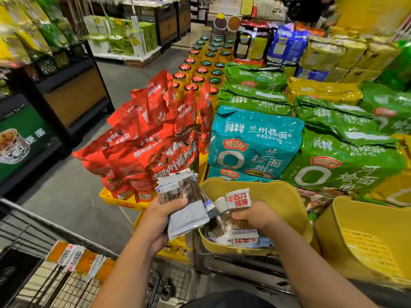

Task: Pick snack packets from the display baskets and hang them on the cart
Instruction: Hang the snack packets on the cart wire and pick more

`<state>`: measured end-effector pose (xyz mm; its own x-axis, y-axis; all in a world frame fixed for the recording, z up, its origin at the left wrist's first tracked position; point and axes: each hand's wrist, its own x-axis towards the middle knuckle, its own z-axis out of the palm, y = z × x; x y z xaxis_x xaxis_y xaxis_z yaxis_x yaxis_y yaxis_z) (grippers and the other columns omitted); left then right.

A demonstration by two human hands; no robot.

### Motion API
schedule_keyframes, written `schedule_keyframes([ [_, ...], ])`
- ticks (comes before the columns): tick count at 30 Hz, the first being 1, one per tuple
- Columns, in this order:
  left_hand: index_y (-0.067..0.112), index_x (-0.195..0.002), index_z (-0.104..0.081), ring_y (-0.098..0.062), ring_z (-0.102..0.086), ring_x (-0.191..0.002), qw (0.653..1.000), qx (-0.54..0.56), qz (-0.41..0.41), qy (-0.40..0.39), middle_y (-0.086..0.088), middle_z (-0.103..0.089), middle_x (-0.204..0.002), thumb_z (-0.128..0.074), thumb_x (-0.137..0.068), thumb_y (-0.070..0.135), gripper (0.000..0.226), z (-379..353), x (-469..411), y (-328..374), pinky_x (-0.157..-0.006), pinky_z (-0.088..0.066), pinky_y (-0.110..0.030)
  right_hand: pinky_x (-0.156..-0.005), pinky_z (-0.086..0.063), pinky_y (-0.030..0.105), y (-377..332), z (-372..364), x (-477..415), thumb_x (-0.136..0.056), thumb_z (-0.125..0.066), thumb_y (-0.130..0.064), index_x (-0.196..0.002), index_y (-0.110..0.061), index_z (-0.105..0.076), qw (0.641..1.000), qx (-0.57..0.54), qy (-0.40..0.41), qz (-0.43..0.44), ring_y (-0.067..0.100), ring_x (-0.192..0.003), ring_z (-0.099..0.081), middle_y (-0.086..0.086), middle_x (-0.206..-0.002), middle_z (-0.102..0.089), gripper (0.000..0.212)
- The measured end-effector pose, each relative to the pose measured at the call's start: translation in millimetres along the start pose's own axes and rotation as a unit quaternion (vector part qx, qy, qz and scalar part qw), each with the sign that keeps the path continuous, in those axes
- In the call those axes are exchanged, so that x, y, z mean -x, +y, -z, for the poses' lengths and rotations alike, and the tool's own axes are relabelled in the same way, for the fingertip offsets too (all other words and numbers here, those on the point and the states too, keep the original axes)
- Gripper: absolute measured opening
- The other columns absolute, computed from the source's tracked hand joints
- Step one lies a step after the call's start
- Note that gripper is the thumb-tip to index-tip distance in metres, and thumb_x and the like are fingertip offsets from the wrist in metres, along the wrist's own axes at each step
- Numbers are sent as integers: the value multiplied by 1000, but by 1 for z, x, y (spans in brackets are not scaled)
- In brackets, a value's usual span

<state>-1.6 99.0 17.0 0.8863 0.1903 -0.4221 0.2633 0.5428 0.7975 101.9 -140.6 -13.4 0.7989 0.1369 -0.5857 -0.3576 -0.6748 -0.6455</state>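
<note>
Over the yellow basket (280,185), the right hand (255,216) grips a packet (239,198) standing upright; left of it, the left hand (158,221) clasps an upright stack of packets (189,211)

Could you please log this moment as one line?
left hand: holds silver snack packets | right hand: grips white-topped packet in yellow plastic basket | stage: picking

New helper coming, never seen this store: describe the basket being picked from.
Find the display of stacked noodle multipacks. Two yellow baskets stand at its near edge; take the left basket, under the right hand. Unlike the right basket, it visibly holds snack packets.
</note>
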Motion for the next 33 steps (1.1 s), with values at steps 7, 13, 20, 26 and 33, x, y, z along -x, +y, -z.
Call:
schedule_keyframes([
  [7, 7, -124, -64, -35, -73, -89, 1000, -23, -6, -16, -21, -74, -112, -77, -64, 10, 61, -13, -4, -4, -86, -57, -54, -86, -54, 35, 19, 37, -2, -87, -78, -14, -123, -12, -65, 997, 64, -2, -32, 21, -95, -66, 6, -114, -70, 38],
  [13, 12, -125, -63, -34, -73, -101, 993, -90, -34, -72, -15, -74, -116, -78, -66, 10, 60, -25, -7, 5, -81, -60, -43, -97, -52, 37, 15, 28, -10, -84, -81, -20, -147, -19, -31, 969, 234, 13, -73, 29, -122, -56, 11, -137, -54, 81],
  [20, 7, -126, -63, -39, -71, -103, 991, -97, -5, -87, -21, -73, -116, -81, -64, 9, 64, -45, -13, -10, -82, -59, -47, -105, -41, 28, 17, 28, -6, -99, -58, -43, -149, -21, -47, 947, 316, -41, 46, 23, -135, -48, 4, -152, -48, 56],
  [26, 9, -124, -64, -32, -73, -103, 989, -116, -2, -93, -14, -75, -115, -82, -73, 9, 54, -73, -15, -16, -80, -61, -41, -78, -57, 36, 5, 63, 22, -97, -56, -55, -110, -11, -71, 973, -201, -36, 106, 20, -87, -67, 5, -94, -72, 48],
  [33, 12, -121, -70, -30, -73, -104, 980, -176, 17, -91, -12, -76, -111, -46, -107, 22, 30, -118, -17, -28, -97, -54, -50, -67, -59, 27, -5, 55, 39, -88, -74, -2, -118, -6, -61, 946, -269, -104, 145, 16, -89, -75, 4, -98, -78, 33],
])
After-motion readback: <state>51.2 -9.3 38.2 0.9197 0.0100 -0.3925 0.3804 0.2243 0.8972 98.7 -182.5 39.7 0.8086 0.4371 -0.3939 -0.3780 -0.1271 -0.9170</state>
